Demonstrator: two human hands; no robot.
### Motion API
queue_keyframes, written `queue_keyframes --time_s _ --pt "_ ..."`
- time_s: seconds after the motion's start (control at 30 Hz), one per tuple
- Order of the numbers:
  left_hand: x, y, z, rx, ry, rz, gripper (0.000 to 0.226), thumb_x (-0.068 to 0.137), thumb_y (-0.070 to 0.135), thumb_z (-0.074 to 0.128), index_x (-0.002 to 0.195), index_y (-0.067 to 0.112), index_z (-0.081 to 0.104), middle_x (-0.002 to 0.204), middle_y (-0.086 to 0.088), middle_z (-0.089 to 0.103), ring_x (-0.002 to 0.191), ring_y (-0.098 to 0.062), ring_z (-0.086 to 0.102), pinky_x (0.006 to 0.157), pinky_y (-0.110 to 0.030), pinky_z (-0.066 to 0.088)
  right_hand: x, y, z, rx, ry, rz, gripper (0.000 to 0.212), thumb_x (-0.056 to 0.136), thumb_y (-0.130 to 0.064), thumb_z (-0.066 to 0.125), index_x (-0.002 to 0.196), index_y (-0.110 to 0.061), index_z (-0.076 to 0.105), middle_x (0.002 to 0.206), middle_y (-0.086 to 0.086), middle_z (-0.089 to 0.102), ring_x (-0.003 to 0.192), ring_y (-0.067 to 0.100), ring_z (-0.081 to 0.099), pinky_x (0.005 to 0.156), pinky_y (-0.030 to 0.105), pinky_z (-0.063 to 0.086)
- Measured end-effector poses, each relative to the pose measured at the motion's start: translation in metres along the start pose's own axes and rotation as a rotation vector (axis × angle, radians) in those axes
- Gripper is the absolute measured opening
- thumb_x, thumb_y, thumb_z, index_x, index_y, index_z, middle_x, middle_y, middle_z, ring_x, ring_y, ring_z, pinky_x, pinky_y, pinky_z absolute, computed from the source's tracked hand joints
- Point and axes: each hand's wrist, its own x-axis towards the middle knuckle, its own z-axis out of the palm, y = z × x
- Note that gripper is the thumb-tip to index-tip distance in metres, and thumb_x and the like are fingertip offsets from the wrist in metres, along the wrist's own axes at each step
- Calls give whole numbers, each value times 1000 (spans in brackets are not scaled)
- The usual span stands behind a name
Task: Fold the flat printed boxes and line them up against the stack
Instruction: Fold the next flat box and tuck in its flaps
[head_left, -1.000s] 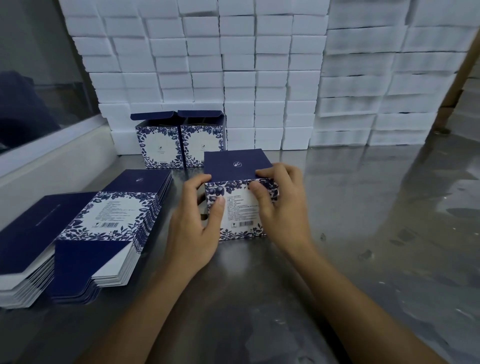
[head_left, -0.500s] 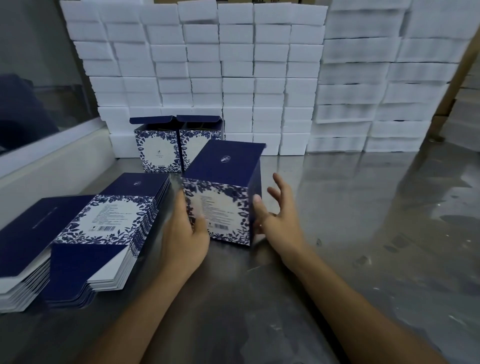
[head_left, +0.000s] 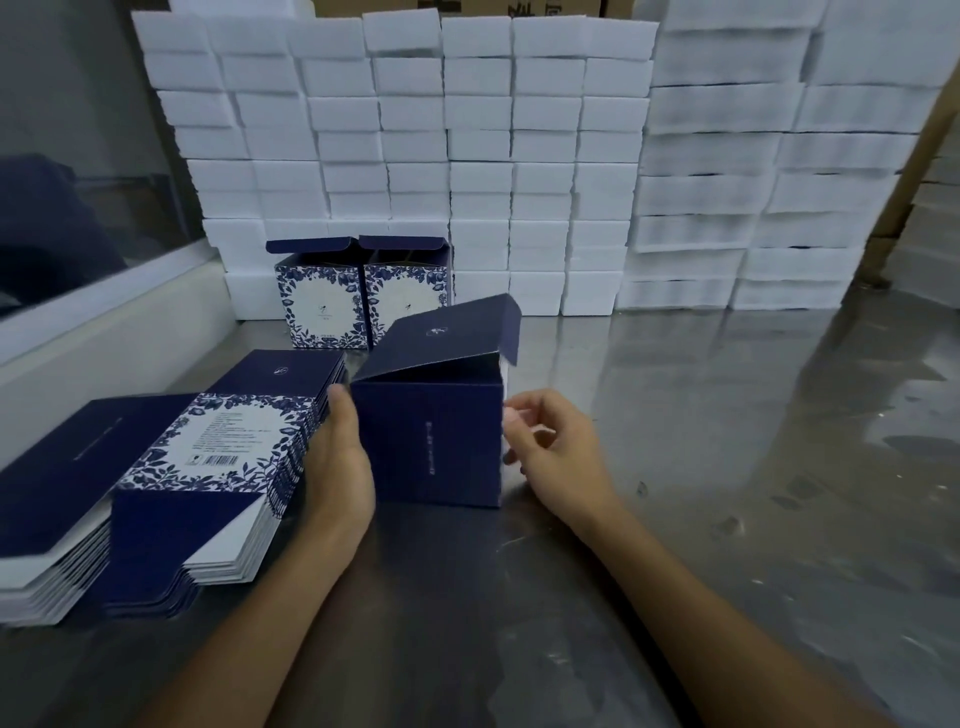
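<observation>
A folded navy box (head_left: 431, 441) stands upright on the steel table, plain dark side toward me, its lid flap (head_left: 441, 338) lifted and tilted. My left hand (head_left: 337, 467) presses flat against the box's left side. My right hand (head_left: 550, 447) is at the right edge, fingers loosely curled and touching the corner. Two folded boxes (head_left: 363, 301) with blue floral print stand side by side against the white stack (head_left: 467, 156), lids open. A pile of flat printed boxes (head_left: 208, 447) lies at the left.
A second pile of flat navy blanks (head_left: 47, 493) lies at the far left. A low white ledge (head_left: 104, 322) with a window borders the table's left side. Stacks of white cartons (head_left: 753, 182) form a wall behind. The steel tabletop (head_left: 727, 467) extends right.
The box has been turned so its plain dark side faces me, and its lid has sprung open. My right hand moved from gripping the front to the right edge.
</observation>
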Motion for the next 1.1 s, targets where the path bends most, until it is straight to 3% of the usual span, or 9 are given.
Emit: queue_keyframes --time_s 0.07,0.17,0.3,0.43,0.6,0.73,0.9,1.03,1.1 --pt "2 -4 -1 -22 -20 -16 113 53 102 36 139 30 51 144 2 52 134 -21 47 115 -51 32 1 1 0 1 19 -26 46 85 -35 78 124 -31 54 121 -7 56 99 9 62 77 21 52" --pt "4 -3 -1 31 -69 31 96 67 89 41 147 36 38 149 18 41 138 -8 39 118 -44 27 4 -1 -6 27 7 -57 96 64 -59 84 143 -47 32 140 -15 43 118 2 53 90 25 52" --pt "2 -3 2 300 -68 121 76 75 82 35 145 56 20 148 18 41 134 -10 41 112 -37 32 2 -2 -5 18 -26 -136 108 56 -58 89 145 -47 28 136 -13 48 112 5 57 88 24 54" --pt "-3 4 4 75 -41 190 64 85 69 35 144 44 40 147 2 49 136 -18 45 115 -48 32 -4 -13 -4 -16 46 -190 117 53 -73 83 148 -53 16 139 -15 35 112 -7 48 82 6 44" --pt "-14 22 3 -20 -82 441 55 91 62 33 142 41 35 151 10 41 139 -6 38 117 -36 31 -10 -28 -4 -74 76 -375 87 73 -72 70 145 -53 26 149 -20 28 138 1 37 110 35 43" --pt "-18 23 4 228 -100 685 39 99 44 36 136 34 44 145 14 43 133 8 37 102 -7 33 -11 -31 2 -48 97 -406 59 84 -57 65 134 -38 42 141 -8 44 133 11 46 106 32 45" --pt "-19 19 6 402 -47 734 32 100 28 46 124 13 61 136 7 47 125 -19 51 92 -48 53 -9 -27 2 -176 153 -395 37 89 -47 63 117 -23 58 128 -5 47 120 2 50 95 16 44" --pt "-22 21 8 487 7 824 30 97 19 51 120 5 65 132 -9 56 124 -19 52 103 -28 44 -11 -30 11 -405 305 -535 31 91 -39 63 113 -18 70 136 6 50 124 21 51 98 44 47" --pt "-25 22 12 517 30 863 27 96 14 54 117 2 67 127 -14 59 119 -22 56 99 -25 47 -14 -34 19 -536 371 -623 23 92 -33 65 110 -21 73 132 7 56 120 25 54 93 48 44"
